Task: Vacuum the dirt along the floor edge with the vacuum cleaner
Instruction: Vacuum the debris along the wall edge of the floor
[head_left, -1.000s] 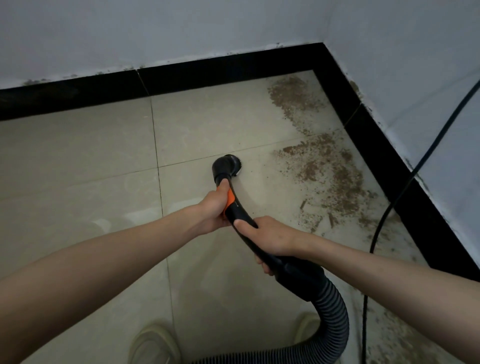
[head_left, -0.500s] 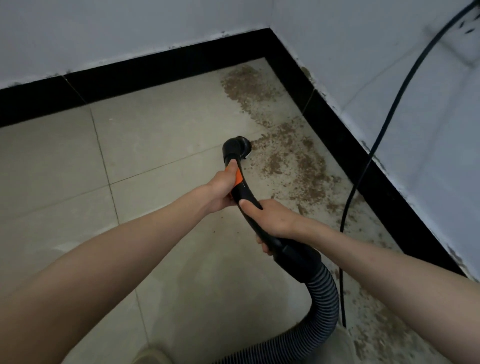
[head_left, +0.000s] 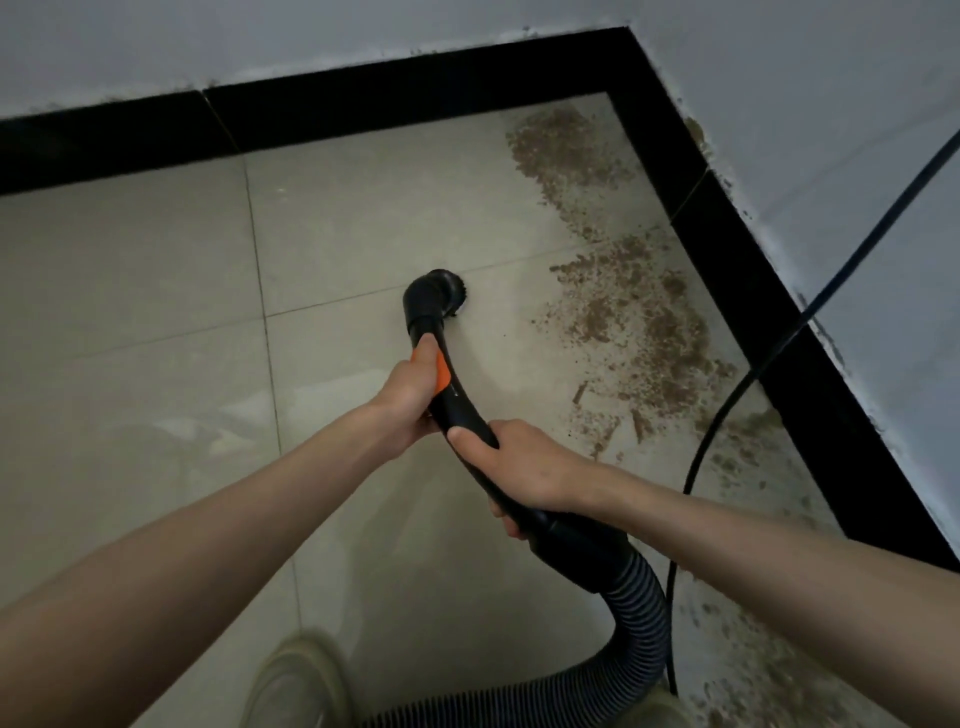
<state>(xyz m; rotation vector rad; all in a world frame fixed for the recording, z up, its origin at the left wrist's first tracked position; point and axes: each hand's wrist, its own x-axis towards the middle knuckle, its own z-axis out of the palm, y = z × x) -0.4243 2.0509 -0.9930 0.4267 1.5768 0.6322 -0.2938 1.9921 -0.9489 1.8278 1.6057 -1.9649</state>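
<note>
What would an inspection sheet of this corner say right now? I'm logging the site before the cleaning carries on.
Surface: beige tile floor, glossy; brown dirt in a band along the right edge, up to the corner.
Job's things: black nozzle on bare tile, left of the dirt; curved handle leads to a ribbed hose.
Clutter: nothing seen besides the dirt.
Grippers: left hand grips the handle near its orange part; right hand grips it lower down.
Cables: black cord runs down the right wall and across the dirt.
Surroundings: black skirting, scuffed white walls; shoe at the bottom edge.
</note>
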